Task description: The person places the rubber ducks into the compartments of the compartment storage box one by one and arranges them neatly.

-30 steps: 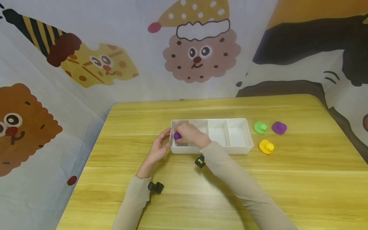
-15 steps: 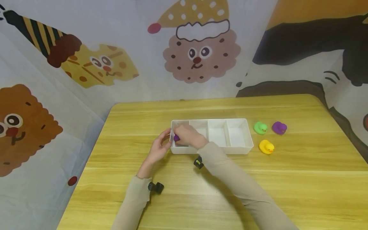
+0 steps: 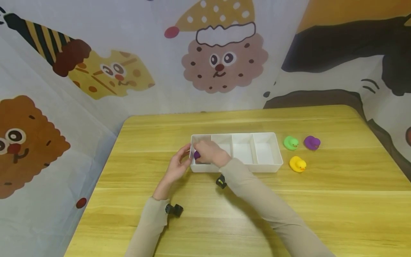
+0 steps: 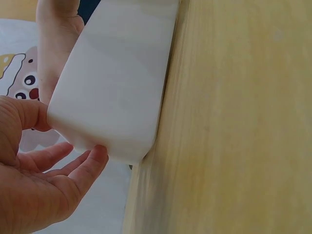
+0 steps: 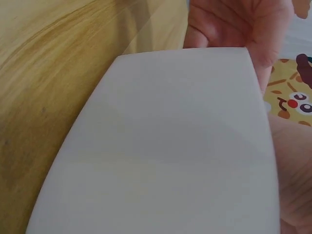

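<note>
A long white divided box stands on the table. My left hand steadies its left end; in the left wrist view the thumb lies at the rim and the fingertips bear on the end wall. My right hand reaches down into the leftmost compartment and grips a purple toy duck, of which only a rounded part shows. The right wrist view is mostly filled by the box's front wall, which hides the right fingers and the duck.
Right of the box sit a green duck, a second purple duck and a yellow duck. Behind the wooden table hangs a cloth printed with cartoon food. The right sleeve crosses over the table's front.
My right hand has shifted slightly left and toward me, and the purple duck has gone a little lower in the leftmost compartment. The left hand and the box have stayed put.
</note>
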`<control>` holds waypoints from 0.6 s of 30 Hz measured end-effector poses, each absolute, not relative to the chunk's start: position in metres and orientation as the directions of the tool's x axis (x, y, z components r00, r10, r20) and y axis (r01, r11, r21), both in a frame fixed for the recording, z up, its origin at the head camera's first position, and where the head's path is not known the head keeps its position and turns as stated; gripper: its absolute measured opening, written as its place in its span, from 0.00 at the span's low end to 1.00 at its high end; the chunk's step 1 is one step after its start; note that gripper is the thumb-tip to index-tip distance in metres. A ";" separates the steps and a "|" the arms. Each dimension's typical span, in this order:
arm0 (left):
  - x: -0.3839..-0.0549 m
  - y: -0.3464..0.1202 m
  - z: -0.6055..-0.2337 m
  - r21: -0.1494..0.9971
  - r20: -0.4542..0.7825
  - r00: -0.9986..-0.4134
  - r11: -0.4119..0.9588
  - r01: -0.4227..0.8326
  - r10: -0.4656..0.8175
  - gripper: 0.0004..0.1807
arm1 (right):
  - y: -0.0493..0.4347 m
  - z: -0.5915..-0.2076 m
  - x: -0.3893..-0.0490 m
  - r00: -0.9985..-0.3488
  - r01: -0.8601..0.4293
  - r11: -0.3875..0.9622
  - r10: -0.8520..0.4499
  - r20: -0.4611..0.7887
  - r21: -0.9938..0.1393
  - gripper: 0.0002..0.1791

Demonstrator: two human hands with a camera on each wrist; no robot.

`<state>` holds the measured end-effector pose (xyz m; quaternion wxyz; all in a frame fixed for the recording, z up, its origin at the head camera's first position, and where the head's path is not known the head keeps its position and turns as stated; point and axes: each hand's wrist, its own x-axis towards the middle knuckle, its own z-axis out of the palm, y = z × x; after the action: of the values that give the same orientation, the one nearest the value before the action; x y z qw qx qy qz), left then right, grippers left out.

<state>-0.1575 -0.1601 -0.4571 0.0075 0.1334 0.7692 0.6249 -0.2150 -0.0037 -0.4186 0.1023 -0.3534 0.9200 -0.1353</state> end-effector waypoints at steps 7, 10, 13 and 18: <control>-0.158 -0.160 -0.458 0.962 0.165 -0.960 0.179 0.207 0.224 0.29 | 0.003 -0.417 -0.217 -0.726 -0.592 0.652 -0.687 -0.038 -0.473 0.18; -0.157 -0.160 -0.457 0.962 0.160 -0.961 0.181 0.202 0.224 0.30 | 0.006 -0.418 -0.218 -0.722 -0.604 0.614 -0.692 0.022 -0.508 0.21; -0.157 -0.160 -0.456 0.964 0.154 -0.963 0.179 0.195 0.220 0.30 | 0.009 -0.418 -0.219 -0.717 -0.613 0.592 -0.695 0.054 -0.523 0.21; -0.158 -0.159 -0.457 0.968 0.145 -0.966 0.172 0.184 0.214 0.29 | 0.013 -0.415 -0.217 -0.712 -0.615 0.568 -0.699 0.074 -0.546 0.21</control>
<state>-0.1575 -0.1593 -0.4572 0.0120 0.1299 0.7654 0.6302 -0.2168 0.0126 -0.4146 0.0751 -0.3723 0.8824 -0.2778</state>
